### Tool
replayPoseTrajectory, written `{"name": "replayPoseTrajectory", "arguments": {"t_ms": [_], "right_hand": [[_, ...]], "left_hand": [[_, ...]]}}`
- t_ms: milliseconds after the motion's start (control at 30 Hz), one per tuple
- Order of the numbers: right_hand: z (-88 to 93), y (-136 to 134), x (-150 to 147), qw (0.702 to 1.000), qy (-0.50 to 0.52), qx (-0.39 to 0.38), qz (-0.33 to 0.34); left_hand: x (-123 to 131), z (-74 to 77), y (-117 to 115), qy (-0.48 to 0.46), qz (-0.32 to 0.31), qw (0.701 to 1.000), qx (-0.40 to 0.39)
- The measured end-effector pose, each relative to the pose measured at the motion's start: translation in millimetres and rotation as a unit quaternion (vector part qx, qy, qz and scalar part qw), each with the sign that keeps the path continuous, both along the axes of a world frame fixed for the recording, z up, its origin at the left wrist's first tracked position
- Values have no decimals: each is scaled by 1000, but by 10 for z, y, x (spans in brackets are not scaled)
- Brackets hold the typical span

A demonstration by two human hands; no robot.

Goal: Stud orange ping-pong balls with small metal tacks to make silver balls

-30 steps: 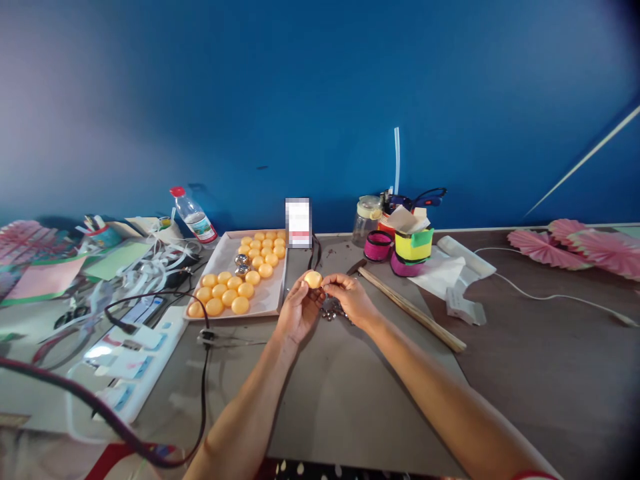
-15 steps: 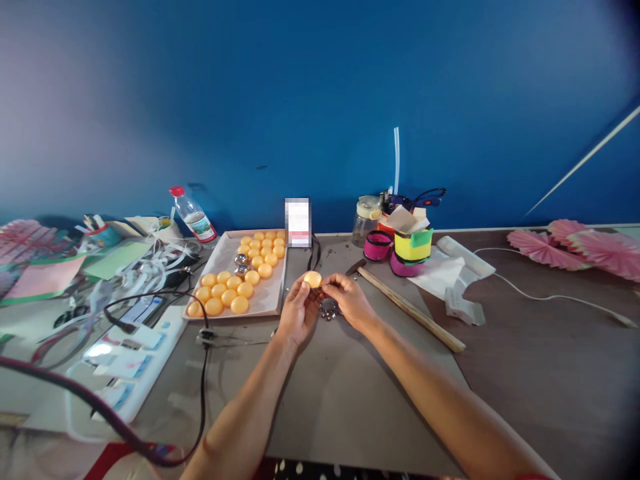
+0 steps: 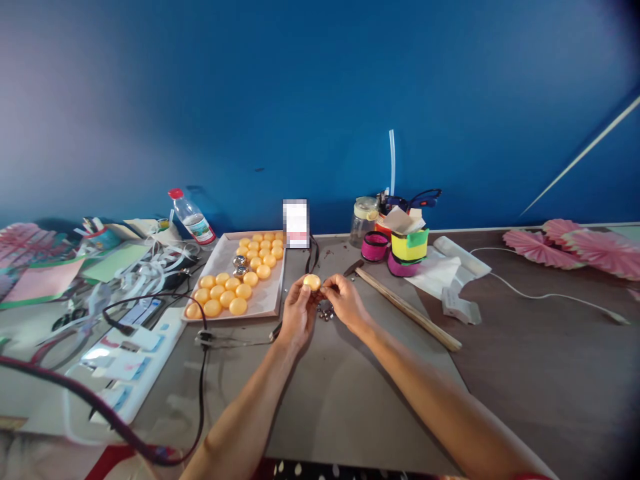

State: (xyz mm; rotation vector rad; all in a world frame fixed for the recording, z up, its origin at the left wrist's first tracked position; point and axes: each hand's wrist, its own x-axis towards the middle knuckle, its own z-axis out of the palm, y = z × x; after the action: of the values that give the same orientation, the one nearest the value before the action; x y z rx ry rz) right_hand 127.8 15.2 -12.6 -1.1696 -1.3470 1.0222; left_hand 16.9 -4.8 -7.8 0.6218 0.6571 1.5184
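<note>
Between the thumb and fingers of my left hand (image 3: 297,313) is a round yellow-orange ball (image 3: 313,283), held up over the desk. My right hand (image 3: 346,301) is closed in a pinch at the ball's right side; whatever its fingertips grip is too small to make out. Just below the hands lies a small pile of shiny metal pieces (image 3: 327,312). To the left, a shallow white tray (image 3: 265,305) carries several similar yellow-orange balls (image 3: 239,306) and two shiny silver balls (image 3: 240,267).
A hammer with a wooden handle (image 3: 410,311) lies right of my hands. Behind it are a glass jar (image 3: 364,223) and a pink wristband-like roll (image 3: 375,247). At left are a power strip (image 3: 150,363), tangled cables and a plastic bottle (image 3: 195,220). Pink paper fans (image 3: 595,250) lie far right.
The view has shifted slightly. The ball stays in my left hand and looks slightly turned or lowered, with my right fingertips still beside it.
</note>
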Motion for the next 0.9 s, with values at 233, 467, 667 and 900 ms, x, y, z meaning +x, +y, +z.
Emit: {"name": "replayPoseTrajectory", "arguments": {"t_ms": [233, 467, 667, 900], "right_hand": [[60, 40, 6, 999, 23, -13, 41], [104, 223, 486, 901, -379, 100, -187], [-38, 287, 678, 803, -574, -56, -153], [31, 290, 699, 799, -588, 21, -124]], "left_hand": [[-23, 25, 19, -46, -50, 997, -42], [-243, 92, 104, -136, -90, 984, -67], [-241, 87, 101, -144, -98, 981, -84], [-196, 68, 84, -140, -117, 979, -93]]}}
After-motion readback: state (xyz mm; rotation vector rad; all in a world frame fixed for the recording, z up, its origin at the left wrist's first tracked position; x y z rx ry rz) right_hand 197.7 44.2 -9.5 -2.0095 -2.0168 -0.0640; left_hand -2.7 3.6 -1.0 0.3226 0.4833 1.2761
